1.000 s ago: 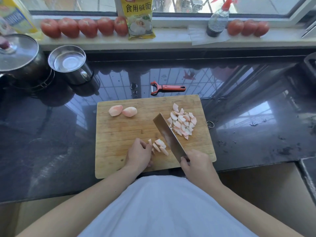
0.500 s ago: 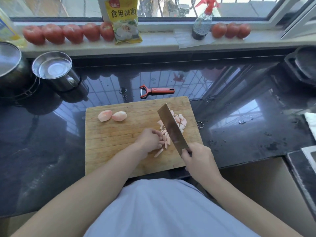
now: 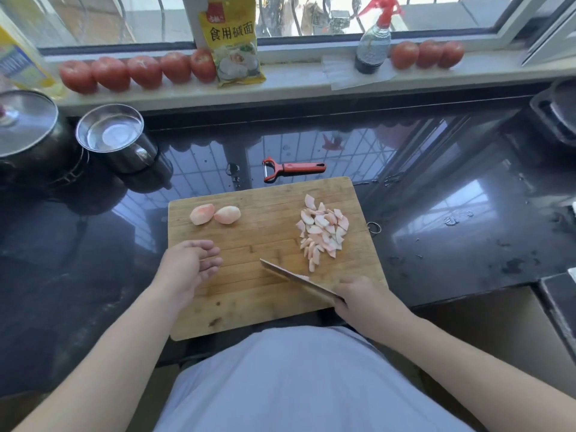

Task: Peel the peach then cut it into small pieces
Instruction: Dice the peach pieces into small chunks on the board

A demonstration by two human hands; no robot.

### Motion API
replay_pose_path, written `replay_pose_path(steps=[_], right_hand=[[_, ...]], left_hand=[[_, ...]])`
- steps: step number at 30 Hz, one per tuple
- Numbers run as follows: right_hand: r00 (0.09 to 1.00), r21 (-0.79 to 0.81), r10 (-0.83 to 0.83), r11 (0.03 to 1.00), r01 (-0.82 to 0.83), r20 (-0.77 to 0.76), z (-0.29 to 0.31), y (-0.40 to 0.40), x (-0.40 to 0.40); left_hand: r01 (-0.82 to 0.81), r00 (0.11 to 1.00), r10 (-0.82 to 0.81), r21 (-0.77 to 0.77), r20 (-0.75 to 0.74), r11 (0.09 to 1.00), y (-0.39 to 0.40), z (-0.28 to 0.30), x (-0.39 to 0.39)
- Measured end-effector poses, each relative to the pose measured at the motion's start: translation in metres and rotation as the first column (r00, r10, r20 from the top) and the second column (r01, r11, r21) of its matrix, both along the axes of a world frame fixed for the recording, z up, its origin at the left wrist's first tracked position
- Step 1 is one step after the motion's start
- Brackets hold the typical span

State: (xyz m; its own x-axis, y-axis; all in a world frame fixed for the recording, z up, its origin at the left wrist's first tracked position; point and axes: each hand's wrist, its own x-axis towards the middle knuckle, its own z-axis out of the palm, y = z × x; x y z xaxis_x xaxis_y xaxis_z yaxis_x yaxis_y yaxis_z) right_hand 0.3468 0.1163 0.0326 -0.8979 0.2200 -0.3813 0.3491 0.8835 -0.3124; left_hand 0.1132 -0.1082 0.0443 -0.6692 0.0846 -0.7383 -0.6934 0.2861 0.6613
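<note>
**Two peach wedges left, up and to the left of the empty hand**

On the cutting board (image 3: 249, 294) the job looks more than half done, as I judge it. A heap of small peach pieces (image 3: 322, 230) lies on the board's right side, and two peeled peach wedges (image 3: 215, 214) sit uncut near its far left corner, side by side and touching or nearly so.

The left hand (image 3: 190, 265) hovers over the board's left part with its fingers (image 3: 207, 254) loosely extended, holding nothing. The wedges lie just beyond those fingertips, farther from the body and slightly to the right. The left hand is plainly the nearer one; the right hand (image 3: 363, 299) is at the near right edge, well apart from them.

The right hand is wrapped around the handle of a knife (image 3: 296, 280). The blade runs from the hand toward the board's middle, its tip pointing left and away, with a scrap of peach apparently stuck to it.

Each wedge's long axis runs roughly left to right across the board, so the likely next move is a short reach forward to draw one back toward the blade.

A red peeler (image 3: 293, 169) lies on the dark tabletop (image 3: 452, 232) just behind the board.
</note>
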Motion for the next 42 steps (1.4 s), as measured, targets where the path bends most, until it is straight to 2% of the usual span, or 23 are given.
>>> replay_pose_path(steps=[5, 8, 10, 12, 14, 15, 17, 19, 20, 21, 23, 25, 26, 27, 29, 30, 31, 33, 35, 37, 39, 40, 42], right_hand=[[0.99, 0.177, 0.027, 0.984, -0.002, -0.138, -0.009, 0.038, -0.027], [0.971, 0.301, 0.175, 0.946, -0.119, -0.165, -0.004, 0.046, -0.026], [0.937, 0.39, 0.298, 0.897, -0.208, -0.185, -0.002, 0.044, -0.014], [0.915, 0.46, 0.319, 0.87, -0.178, -0.247, 0.003, 0.039, -0.003], [0.915, 0.505, 0.257, 0.86, -0.069, -0.312, 0.006, 0.035, 0.0], [0.922, 0.518, 0.219, 0.855, -0.024, -0.319, 0.005, 0.034, -0.001], [0.944, 0.518, 0.145, 0.855, 0.032, -0.297, 0.0, 0.031, -0.001], [0.955, 0.515, 0.09, 0.854, 0.071, -0.282, -0.003, 0.029, 0.001], [0.957, 0.512, 0.072, 0.855, 0.085, -0.28, -0.004, 0.028, 0.003], [0.958, 0.506, 0.054, 0.857, 0.101, -0.282, -0.004, 0.027, 0.006], [0.954, 0.454, -0.016, 0.877, 0.156, -0.298, -0.004, 0.024, 0.011], [0.934, 0.335, -0.141, 0.907, 0.255, -0.33, -0.005, 0.02, 0.015], [0.909, 0.26, -0.22, 0.91, 0.322, -0.353, -0.004, 0.017, 0.015], [0.877, 0.185, -0.298, 0.904, 0.386, -0.378, -0.003, 0.014, 0.014], [0.815, 0.053, -0.415, 0.879, 0.474, -0.403, -0.001, 0.008, 0.008], [0.795, 0.001, -0.452, 0.869, 0.495, -0.405, 0.001, 0.005, 0.004], [0.78, -0.043, -0.478, 0.862, 0.506, -0.403, 0.004, 0.002, 0.001], [0.769, -0.097, -0.508, 0.852, 0.514, -0.389, 0.007, -0.001, -0.003], [0.783, -0.13, -0.51, 0.857, 0.499, -0.356, 0.007, -0.003, -0.006], [0.825, -0.178, -0.481, 0.877, 0.447, -0.296, 0.005, -0.009, -0.007], [0.882, -0.218, -0.425, 0.898, 0.383, -0.203, 0.002, -0.019, -0.01], [0.904, -0.221, -0.4, 0.905, 0.364, -0.148, 0.001, -0.025, -0.012], [0.924, -0.205, -0.378, 0.911, 0.359, -0.062, -0.002, -0.031, -0.016]], left_hand=[[0.057, 0.998, -0.057, 0.016, 0.0, 0.998, 0.01, 0.001, 0.014], [0.087, 0.995, -0.085, 0.038, -0.056, 0.995, 0.018, 0.007, 0.021], [0.102, 0.981, -0.094, 0.039, -0.172, 0.994, 0.022, 0.015, 0.023], [0.168, 0.919, -0.169, -0.033, -0.357, 0.985, 0.029, 0.023, 0.028], [0.333, 0.779, -0.372, -0.17, -0.504, 0.927, 0.044, 0.033, 0.04], [0.467, 0.685, -0.512, -0.227, -0.517, 0.854, 0.053, 0.034, 0.048], [0.741, 0.415, -0.783, -0.328, -0.463, 0.586, 0.076, 0.026, 0.065], [0.852, 0.143, -0.911, -0.42, -0.387, 0.312, 0.098, 0.007, 0.078], [0.844, 0.091, -0.917, -0.459, -0.387, 0.278, 0.106, -0.002, 0.079], [0.799, 0.113, -0.904, -0.503, -0.412, 0.329, 0.11, -0.008, 0.073], [0.564, 0.22, -0.826, -0.624, -0.519, 0.542, 0.107, -0.014, 0.043], [0.381, 0.249, -0.832, -0.739, -0.496, 0.555, 0.088, -0.018, -0.005], [0.36, 0.231, -0.879, -0.803, -0.417, 0.475, 0.076, -0.022, -0.03], [0.353, 0.156, -0.938, -0.87, -0.308, 0.344, 0.064, -0.024, -0.051], [0.305, -0.091, -0.993, -0.951, -0.077, 0.046, 0.049, -0.026, -0.074], [0.294, -0.21, -0.978, -0.954, 0.0, -0.064, 0.046, -0.025, -0.076], [0.294, -0.3, -0.953, -0.949, 0.025, -0.118, 0.046, -0.024, -0.075], [0.328, -0.367, -0.93, -0.938, -0.016, -0.114, 0.047, -0.023, -0.066], [0.473, -0.28, -0.954, -0.88, -0.108, -0.039, 0.047, -0.032, -0.048], [0.675, 0.041, -0.979, -0.717, -0.2, 0.175, 0.045, -0.042, -0.021], [0.705, 0.392, -0.882, -0.53, -0.262, 0.471, 0.035, -0.052, 0.005], [0.677, 0.507, -0.821, -0.468, -0.262, 0.568, 0.029, -0.052, 0.018], [0.613, 0.64, -0.727, -0.406, -0.249, 0.678, 0.017, -0.054, 0.037]])
